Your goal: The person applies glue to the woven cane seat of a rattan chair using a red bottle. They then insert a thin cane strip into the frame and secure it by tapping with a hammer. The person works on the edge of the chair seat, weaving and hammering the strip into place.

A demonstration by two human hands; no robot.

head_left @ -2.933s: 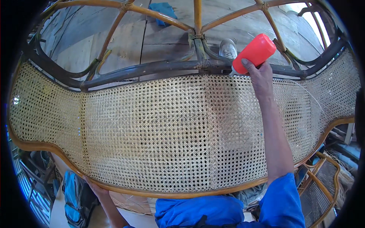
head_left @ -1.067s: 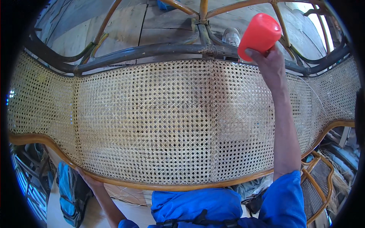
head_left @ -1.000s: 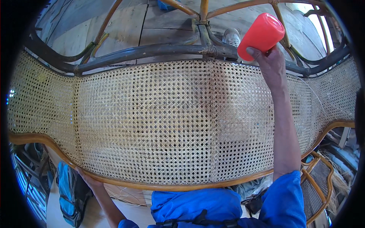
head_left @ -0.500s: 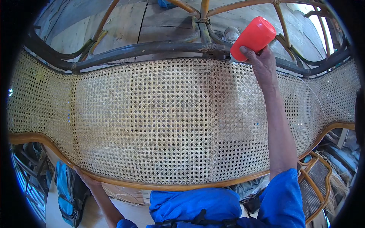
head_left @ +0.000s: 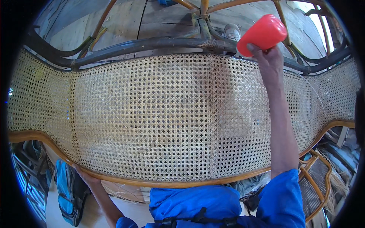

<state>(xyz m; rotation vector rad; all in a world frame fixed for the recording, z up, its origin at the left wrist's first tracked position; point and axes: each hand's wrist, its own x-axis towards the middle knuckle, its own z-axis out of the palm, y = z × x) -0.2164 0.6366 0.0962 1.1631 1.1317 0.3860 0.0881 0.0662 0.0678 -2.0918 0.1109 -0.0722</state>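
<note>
Weathered grey floorboards (head_left: 159,28) stretch behind the furniture, crossed by brown and dark rattan poles. At lower left, a turquoise and black backpack (head_left: 67,193) stands upright on a pale surface; its contents are out of sight. Next to it, the left hand (head_left: 88,178) rests against the brown front rim (head_left: 152,183) of a woven cane panel, its fingers partly hidden, so how firmly it grips cannot be told.

Wide and straw-coloured, the cane panel (head_left: 144,117) fills the middle of the view. Its open weave is dotted with small regular holes, with denser bands running from front to back at left and right of centre. Some patches look shiny and paler, others brownish, and a shadow falls right of centre. A dark rail (head_left: 152,45) borders its far edge.

Further right, a smooth, glossy red bottle (head_left: 262,36) is over that far edge, tilted so that its round base points up and right and its narrower end down and left. What it contains cannot be seen. The right hand (head_left: 270,62) is wrapped around it, thumb along the near side. A pale loose strand (head_left: 315,91) curves across the panel's right part. At lower right is a smaller framed cane piece (head_left: 313,184), beside pale fibres (head_left: 336,190).
</note>
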